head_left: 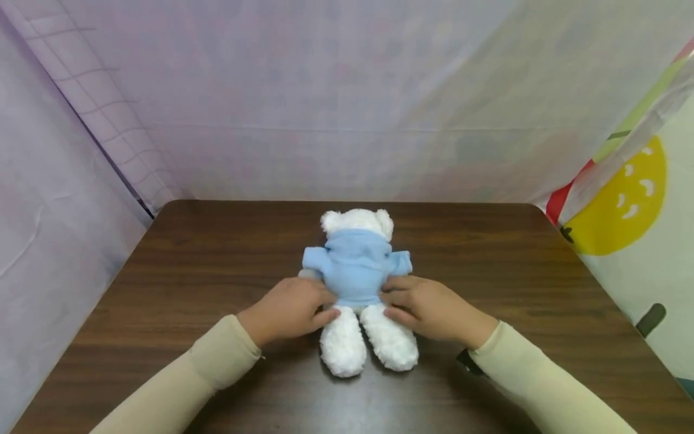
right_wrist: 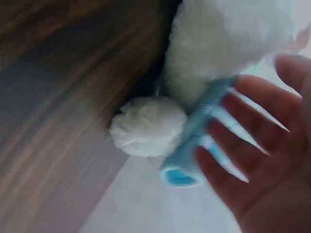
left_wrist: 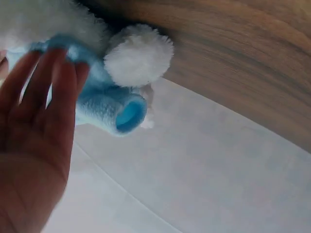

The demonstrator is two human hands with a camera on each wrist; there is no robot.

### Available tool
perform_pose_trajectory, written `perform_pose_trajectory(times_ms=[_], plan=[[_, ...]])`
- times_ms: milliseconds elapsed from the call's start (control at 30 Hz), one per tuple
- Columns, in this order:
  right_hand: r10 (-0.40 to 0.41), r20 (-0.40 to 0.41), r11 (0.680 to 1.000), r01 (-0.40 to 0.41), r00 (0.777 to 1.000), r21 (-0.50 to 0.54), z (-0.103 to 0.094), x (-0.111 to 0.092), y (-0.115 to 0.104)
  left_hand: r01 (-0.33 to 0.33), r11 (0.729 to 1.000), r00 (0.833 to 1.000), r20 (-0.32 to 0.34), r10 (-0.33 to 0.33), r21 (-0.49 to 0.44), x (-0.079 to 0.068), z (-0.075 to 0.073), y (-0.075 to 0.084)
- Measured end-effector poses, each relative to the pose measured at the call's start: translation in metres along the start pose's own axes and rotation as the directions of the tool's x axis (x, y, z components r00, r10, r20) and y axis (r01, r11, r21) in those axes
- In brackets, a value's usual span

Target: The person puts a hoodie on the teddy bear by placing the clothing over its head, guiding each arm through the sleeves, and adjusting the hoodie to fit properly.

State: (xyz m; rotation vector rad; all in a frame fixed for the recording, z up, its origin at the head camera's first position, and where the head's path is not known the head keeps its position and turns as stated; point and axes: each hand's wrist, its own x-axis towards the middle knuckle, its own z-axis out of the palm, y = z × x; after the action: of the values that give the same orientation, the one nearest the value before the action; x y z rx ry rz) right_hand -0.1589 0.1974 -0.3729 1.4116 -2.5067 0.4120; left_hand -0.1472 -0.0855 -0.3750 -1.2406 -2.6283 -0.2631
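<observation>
A white plush bear (head_left: 347,355) lies on the table with its head away from me and its legs toward me. A light blue fleece top (head_left: 355,274) covers its torso. Both sleeves stick out sideways; in the wrist views the left sleeve (left_wrist: 129,116) and right sleeve (right_wrist: 180,175) show hollow ends, with the white paws (left_wrist: 139,56) (right_wrist: 148,127) outside them. My left hand (head_left: 293,307) touches the top's lower left side, thumb by the leg. On the opposite side my right hand (head_left: 428,306) rests its spread, nearly straight fingers against the top.
The dark wood-grain table (head_left: 190,271) extends around the bear, with rounded far corners. A pale cloth (head_left: 336,120) hangs behind the table's far edge. At the right hangs another cloth with a yellow fruit print (head_left: 623,205). A dark band (head_left: 468,361) shows at my right wrist.
</observation>
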Motion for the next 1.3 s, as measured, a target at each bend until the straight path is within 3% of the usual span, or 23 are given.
perform_pose_trajectory(times_ms=[67, 133, 200, 300, 367, 467, 600, 733, 900, 1067, 1167, 1300], plan=[[0.07, -0.082, 0.996, -0.066, 0.994, 0.056, -0.006, 0.001, 0.004, 0.052, 0.999, 0.992, -0.112, -0.053, -0.014, 0.002, -0.003, -0.001], [0.172, -0.143, 0.983, -0.161, 0.975, 0.083, -0.01, 0.003, 0.01, 0.085, 0.996, 0.971, -0.219, -0.09, -0.033, 0.006, -0.004, -0.001], [0.276, -0.121, 0.959, -0.265, 0.954, 0.096, -0.012, 0.005, 0.018, 0.094, 0.995, 0.957, -0.271, -0.099, -0.031, 0.011, -0.003, -0.001], [0.379, 0.073, 0.916, -0.386, 0.922, 0.112, -0.008, 0.006, 0.028, 0.075, 0.997, 0.971, -0.227, -0.077, -0.015, 0.02, 0.001, 0.001], [0.393, 0.214, 0.894, -0.427, 0.894, 0.14, -0.002, 0.007, 0.032, 0.068, 0.997, 0.984, -0.166, -0.063, 0.023, 0.025, 0.004, 0.002], [0.378, 0.309, 0.883, -0.44, 0.873, 0.163, 0.007, 0.01, 0.036, 0.072, 0.996, 0.991, -0.116, -0.065, 0.06, 0.029, 0.008, 0.003], [0.334, 0.261, 0.915, -0.378, 0.906, 0.143, 0.016, 0.014, 0.041, 0.086, 0.995, 0.989, -0.124, -0.079, 0.056, 0.03, 0.011, 0.002], [0.311, 0.169, 0.924, -0.339, 0.935, 0.177, 0.014, 0.015, 0.041, 0.098, 0.995, 0.986, -0.131, -0.099, -0.015, 0.029, 0.009, 0.0], [0.284, 0.0, 0.905, -0.268, 0.959, 0.329, -0.011, 0.012, 0.037, 0.127, 0.984, 0.975, -0.169, -0.147, -0.124, 0.026, -0.001, -0.003], [0.23, -0.209, 0.902, -0.127, 0.951, 0.412, -0.044, 0.017, 0.024, 0.134, 0.974, 0.965, -0.2, -0.17, -0.184, 0.028, -0.01, -0.002], [0.175, -0.245, 0.916, -0.067, 0.953, 0.396, -0.059, 0.026, 0.012, 0.161, 0.967, 0.968, -0.158, -0.194, -0.199, 0.03, -0.009, 0.001], [0.111, -0.179, 0.945, -0.047, 0.978, 0.325, -0.061, 0.037, 0.0, 0.208, 0.969, 0.977, -0.021, -0.213, -0.135, 0.032, -0.001, 0.002]])
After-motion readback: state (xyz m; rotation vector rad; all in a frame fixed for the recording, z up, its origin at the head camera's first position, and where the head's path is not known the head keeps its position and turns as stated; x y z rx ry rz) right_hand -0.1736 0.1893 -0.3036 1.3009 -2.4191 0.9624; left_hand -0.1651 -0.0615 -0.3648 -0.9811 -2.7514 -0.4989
